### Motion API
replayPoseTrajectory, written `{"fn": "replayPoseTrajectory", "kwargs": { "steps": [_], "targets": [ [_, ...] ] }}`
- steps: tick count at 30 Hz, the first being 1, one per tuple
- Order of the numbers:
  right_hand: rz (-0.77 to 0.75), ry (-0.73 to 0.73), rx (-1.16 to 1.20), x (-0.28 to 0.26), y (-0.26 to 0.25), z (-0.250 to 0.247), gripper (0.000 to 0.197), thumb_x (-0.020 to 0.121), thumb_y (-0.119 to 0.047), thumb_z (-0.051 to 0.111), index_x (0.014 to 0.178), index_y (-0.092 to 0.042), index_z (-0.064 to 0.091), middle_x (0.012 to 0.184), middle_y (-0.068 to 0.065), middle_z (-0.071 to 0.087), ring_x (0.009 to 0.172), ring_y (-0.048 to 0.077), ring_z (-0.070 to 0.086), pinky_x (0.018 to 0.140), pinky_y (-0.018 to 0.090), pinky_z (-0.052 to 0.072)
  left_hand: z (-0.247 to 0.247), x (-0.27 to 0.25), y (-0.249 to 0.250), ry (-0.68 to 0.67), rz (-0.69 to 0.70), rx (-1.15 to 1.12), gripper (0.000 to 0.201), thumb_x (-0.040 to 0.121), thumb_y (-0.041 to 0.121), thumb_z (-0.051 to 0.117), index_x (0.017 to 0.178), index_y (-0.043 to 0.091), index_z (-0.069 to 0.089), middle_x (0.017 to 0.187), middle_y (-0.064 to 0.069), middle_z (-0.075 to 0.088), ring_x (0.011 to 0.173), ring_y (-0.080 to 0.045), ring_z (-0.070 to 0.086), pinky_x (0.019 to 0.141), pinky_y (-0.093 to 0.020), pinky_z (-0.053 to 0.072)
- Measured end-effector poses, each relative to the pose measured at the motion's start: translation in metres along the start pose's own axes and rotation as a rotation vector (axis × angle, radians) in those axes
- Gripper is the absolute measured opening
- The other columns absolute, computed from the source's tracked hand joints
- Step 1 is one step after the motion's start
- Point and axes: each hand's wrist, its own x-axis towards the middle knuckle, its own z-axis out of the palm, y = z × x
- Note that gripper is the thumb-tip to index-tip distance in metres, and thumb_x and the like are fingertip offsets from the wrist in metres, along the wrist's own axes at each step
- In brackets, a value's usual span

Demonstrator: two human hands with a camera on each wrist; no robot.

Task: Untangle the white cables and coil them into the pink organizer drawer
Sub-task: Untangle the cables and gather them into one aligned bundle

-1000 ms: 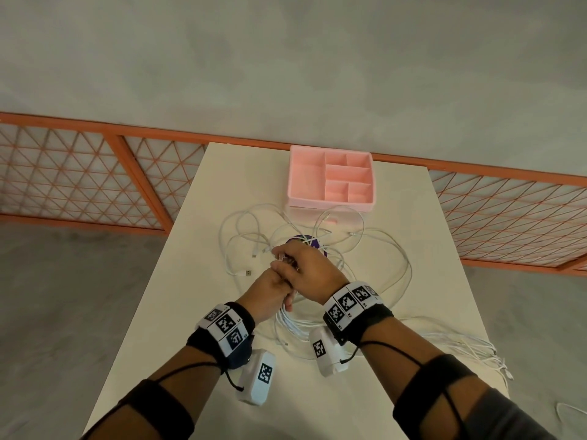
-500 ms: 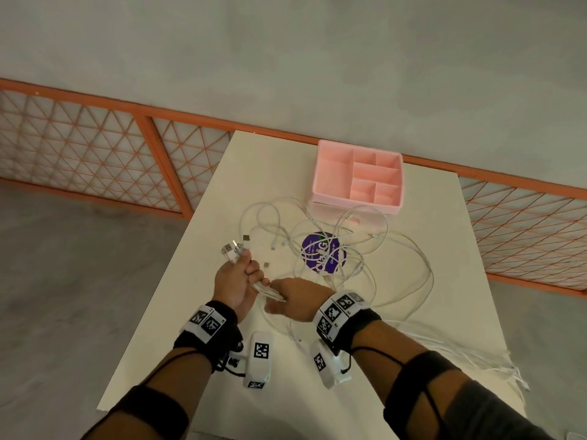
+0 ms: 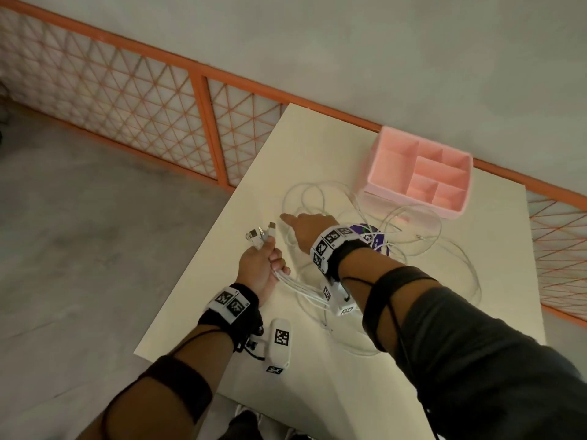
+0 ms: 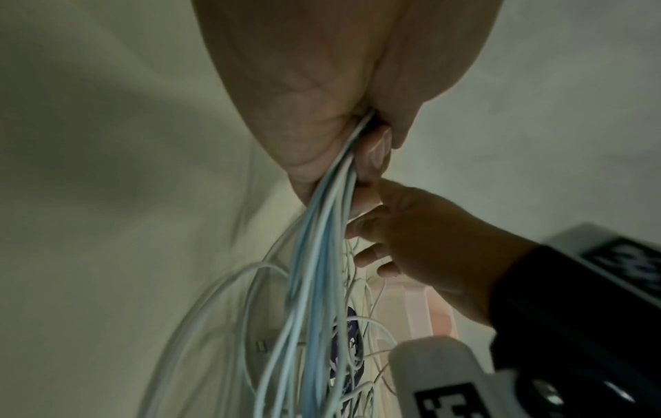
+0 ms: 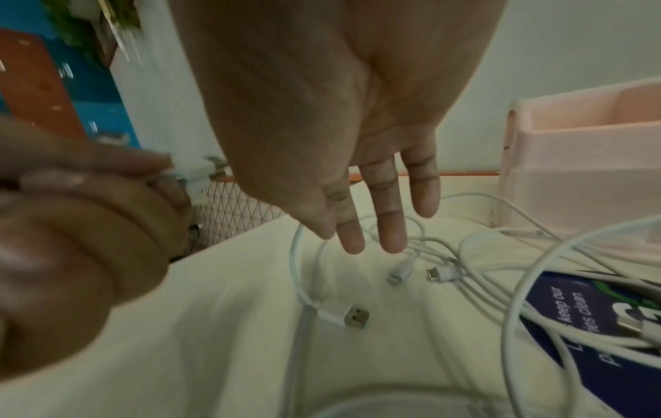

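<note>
My left hand [image 3: 259, 265] grips a bundle of white cables [image 3: 305, 289] near the table's left edge, with several plug ends [image 3: 259, 235] sticking out above the fist. In the left wrist view the bundle [image 4: 322, 254] runs down out of my fist. My right hand [image 3: 305, 225] reaches forward over the loose cable loops [image 3: 413, 236], fingers straight and holding nothing. In the right wrist view its fingers [image 5: 390, 215] hover above a USB plug [image 5: 349, 315] and two smaller plugs [image 5: 422, 273]. The pink organizer drawer [image 3: 417, 173] stands empty at the back.
A round purple sticker [image 3: 368, 233] lies under the cables on the cream table [image 3: 317, 144]. The table's left edge [image 3: 203, 249] is right beside my left hand. An orange lattice railing [image 3: 133, 100] runs behind.
My right hand let go near the left hand and reached forward over the loose loops with straight fingers. My left hand kept its grip on the cable ends. The view swung left.
</note>
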Motion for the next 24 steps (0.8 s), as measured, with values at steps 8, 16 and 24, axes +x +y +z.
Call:
{"fn": "replayPoseTrajectory", "kwargs": {
  "steps": [8, 16, 24],
  "targets": [
    [-0.011, 0.248, -0.236, -0.011, 0.017, -0.005, 0.031, 0.1, -0.035, 0.048, 0.11, -0.013, 0.067, 0.115, 0.009, 0.058, 0.108, 0.032, 0.053, 0.088, 0.043, 0.042, 0.02, -0.004, 0.007, -0.027, 0.013, 0.09, 0.027, 0.104, 0.021, 0.048, 0.078, 0.017, 0.048, 0.055, 0.004, 0.038, 0.043, -0.01, 0.037, 0.052, -0.03, 0.043],
    [0.099, 0.478, 0.62, -0.066, 0.056, -0.049, 0.035, 0.1, -0.034, 0.051, 0.083, -0.007, 0.066, 0.072, 0.002, 0.065, 0.071, 0.021, 0.059, 0.067, 0.03, 0.045, 0.078, -0.007, 0.01, -0.11, 0.033, 0.13, 0.021, 0.104, 0.023, 0.05, 0.085, 0.016, 0.056, 0.061, -0.005, 0.06, 0.049, -0.016, 0.054, 0.056, -0.034, 0.055],
    [0.127, 0.591, 0.748, -0.131, 0.058, -0.012, 0.027, 0.102, -0.028, 0.045, 0.081, -0.013, 0.054, 0.071, 0.003, 0.066, 0.066, 0.023, 0.061, 0.064, 0.034, 0.048, 0.139, -0.012, -0.02, -0.096, -0.019, 0.154, 0.031, 0.103, 0.026, 0.052, 0.077, 0.01, 0.058, 0.06, -0.001, 0.048, 0.056, -0.015, 0.048, 0.056, -0.03, 0.05]
  ]
}}
